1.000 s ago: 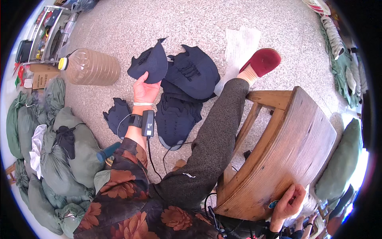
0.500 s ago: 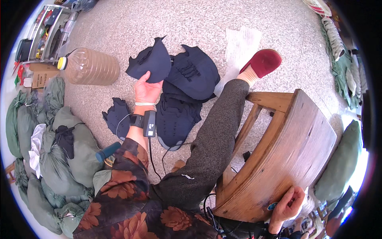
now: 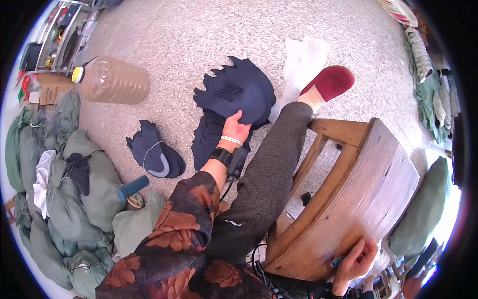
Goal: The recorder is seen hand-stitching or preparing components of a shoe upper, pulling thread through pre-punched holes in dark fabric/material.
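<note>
My left hand (image 3: 236,130) grips the near edge of a dark navy cut fabric piece (image 3: 231,92) with jagged edges, its thumb on top. This piece lies over the navy stack on the floor. More navy pieces (image 3: 201,142) with slits show beneath and to the left of my wrist. A separate navy bundle (image 3: 155,152), tied with a thin pale cord, rests further left. My right hand (image 3: 357,259) is at the near end of the wooden bench (image 3: 348,199), fingers curled closed. Whatever they may hold is hidden.
Left of the stack stands a big plastic jug (image 3: 115,79) with a yellow cap. Full green sacks (image 3: 64,199) crowd the left side, near a blue-green cylinder (image 3: 133,188). A white sheet (image 3: 304,55) lies beyond my red slipper (image 3: 328,82). Another green sack (image 3: 420,209) sits right of the bench.
My left hand has moved right and toward me; the raised navy piece is now down over the stack. The tied bundle is uncovered. My right hand stays at the bench end.
</note>
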Action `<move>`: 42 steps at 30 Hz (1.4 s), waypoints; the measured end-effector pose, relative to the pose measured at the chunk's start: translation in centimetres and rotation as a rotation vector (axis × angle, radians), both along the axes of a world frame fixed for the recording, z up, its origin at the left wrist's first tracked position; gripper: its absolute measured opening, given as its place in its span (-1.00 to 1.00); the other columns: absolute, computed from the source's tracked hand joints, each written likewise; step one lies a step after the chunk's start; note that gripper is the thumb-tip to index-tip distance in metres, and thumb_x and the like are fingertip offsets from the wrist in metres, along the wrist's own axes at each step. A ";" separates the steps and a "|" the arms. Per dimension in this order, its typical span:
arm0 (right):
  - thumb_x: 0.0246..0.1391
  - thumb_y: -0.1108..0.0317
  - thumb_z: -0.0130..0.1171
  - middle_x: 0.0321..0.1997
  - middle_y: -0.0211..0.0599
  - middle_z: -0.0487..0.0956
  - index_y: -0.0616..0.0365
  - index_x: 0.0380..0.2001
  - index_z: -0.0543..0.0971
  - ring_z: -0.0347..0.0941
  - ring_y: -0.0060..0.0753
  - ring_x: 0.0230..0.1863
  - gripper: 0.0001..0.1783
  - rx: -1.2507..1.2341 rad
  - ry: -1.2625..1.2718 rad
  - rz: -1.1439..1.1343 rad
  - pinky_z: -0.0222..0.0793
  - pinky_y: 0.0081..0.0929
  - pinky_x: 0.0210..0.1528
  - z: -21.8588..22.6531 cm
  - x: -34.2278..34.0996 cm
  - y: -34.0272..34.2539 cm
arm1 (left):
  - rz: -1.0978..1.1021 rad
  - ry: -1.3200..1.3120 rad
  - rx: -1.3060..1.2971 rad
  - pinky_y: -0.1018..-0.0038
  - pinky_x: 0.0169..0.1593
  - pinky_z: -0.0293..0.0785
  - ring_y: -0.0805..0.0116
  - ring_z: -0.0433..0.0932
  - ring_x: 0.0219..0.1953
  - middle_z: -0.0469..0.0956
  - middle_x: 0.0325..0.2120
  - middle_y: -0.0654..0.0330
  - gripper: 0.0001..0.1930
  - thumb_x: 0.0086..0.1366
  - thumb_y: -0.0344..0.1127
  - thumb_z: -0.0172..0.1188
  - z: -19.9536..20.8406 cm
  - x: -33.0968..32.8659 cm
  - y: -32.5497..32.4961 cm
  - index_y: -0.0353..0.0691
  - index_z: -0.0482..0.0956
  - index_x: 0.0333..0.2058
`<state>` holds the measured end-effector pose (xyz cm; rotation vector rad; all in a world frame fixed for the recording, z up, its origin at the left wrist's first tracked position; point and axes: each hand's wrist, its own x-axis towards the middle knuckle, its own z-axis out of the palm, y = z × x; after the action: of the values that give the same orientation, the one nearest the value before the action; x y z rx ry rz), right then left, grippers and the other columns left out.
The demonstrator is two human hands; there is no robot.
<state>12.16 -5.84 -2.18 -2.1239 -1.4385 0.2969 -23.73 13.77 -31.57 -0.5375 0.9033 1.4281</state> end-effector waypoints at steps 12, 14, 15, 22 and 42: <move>0.32 0.42 0.09 -0.46 -0.57 0.35 0.24 -0.24 0.48 0.11 -0.79 -0.48 -0.90 0.019 0.003 0.008 0.00 -0.75 -0.48 0.0 0.3 -0.1 | -0.139 0.045 -0.026 0.14 0.33 0.26 0.05 0.38 0.23 0.39 0.19 -0.01 -0.56 0.40 -0.29 0.11 -1.0 0.8 -1.3 -0.29 0.32 0.19; 0.32 0.41 0.09 -0.45 -0.55 0.36 0.24 -0.24 0.48 0.13 -0.79 -0.48 -0.89 0.033 0.015 0.037 0.03 -0.77 -0.47 -0.2 0.6 -0.2 | -0.216 0.031 -0.084 0.14 0.32 0.28 0.04 0.39 0.22 0.39 0.18 -0.03 -0.54 0.39 -0.27 0.13 -0.5 0.1 -2.3 -0.30 0.32 0.19; 0.32 0.41 0.09 -0.45 -0.55 0.36 0.24 -0.24 0.48 0.13 -0.79 -0.48 -0.89 0.029 0.019 0.041 0.03 -0.77 -0.47 -0.3 0.6 -0.2 | -0.296 0.014 -0.142 0.15 0.30 0.30 0.04 0.40 0.21 0.39 0.17 -0.05 -0.52 0.38 -0.26 0.15 -0.3 -0.3 -3.0 -0.31 0.31 0.19; 0.32 0.43 0.08 -0.42 -0.49 0.41 0.29 -0.22 0.48 0.21 -0.75 -0.46 -0.88 0.027 -0.019 0.079 0.13 -0.75 -0.42 0.2 -0.1 0.8 | -0.877 1.540 -0.226 0.50 -0.29 0.53 0.34 0.60 -0.38 0.62 -0.38 0.17 -0.92 0.21 -0.50 0.20 -2.6 -8.9 -13.7 -0.29 0.60 -0.30; 0.33 0.49 0.04 -0.38 -0.48 0.42 0.33 -0.16 0.47 0.22 -0.74 -0.43 -0.89 0.034 -0.033 0.086 0.15 -0.78 -0.38 0.7 1.8 -0.3 | -1.090 1.473 -0.960 0.15 0.05 0.49 -0.09 0.53 0.00 0.51 -0.11 -0.10 -0.41 -0.06 -0.31 0.48 -5.4 -9.7 -16.7 -0.27 0.40 -0.06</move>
<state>13.97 -6.12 -1.46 -2.0528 -1.5455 0.2690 -33.45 -2.90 -36.98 0.5076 2.5432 0.0515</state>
